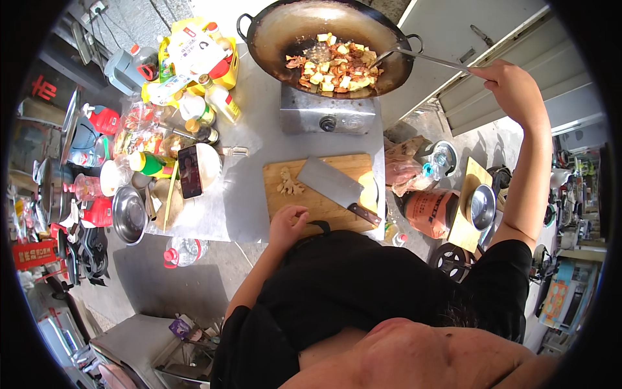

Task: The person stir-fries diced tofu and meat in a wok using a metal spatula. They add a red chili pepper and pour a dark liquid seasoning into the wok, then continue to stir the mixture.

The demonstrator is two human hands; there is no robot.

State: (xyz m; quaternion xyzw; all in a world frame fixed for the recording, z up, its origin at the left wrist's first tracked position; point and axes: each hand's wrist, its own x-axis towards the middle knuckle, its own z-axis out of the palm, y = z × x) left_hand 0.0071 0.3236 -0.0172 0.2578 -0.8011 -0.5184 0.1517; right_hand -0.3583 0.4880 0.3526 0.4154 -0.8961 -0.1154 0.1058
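Observation:
My right hand (pixel 505 87) grips the long metal handle of a cooking ladle (pixel 432 57), whose head rests among browned meat pieces and pale cubes (pixel 342 65) in a large two-handled wok (pixel 277 34). The wok sits over a metal gas stove (pixel 328 114) with a black knob. Bent and empty, my left hand (pixel 290 224) hangs at the near left edge of a wooden cutting board (pixel 318 199). On the board lie a ginger root (pixel 290 182) and a cleaver (pixel 333 184), its brown handle pointing to the near right.
Left on the metal table (pixel 248 209) are a phone (pixel 190 171), an oil bottle (pixel 221 99), sauce bottles and a yellow basket (pixel 233 70) of packages. A steel bowl (pixel 129 215) is at its left edge. Right of the table stand an orange sack (pixel 430 211) and another steel bowl (pixel 481 207).

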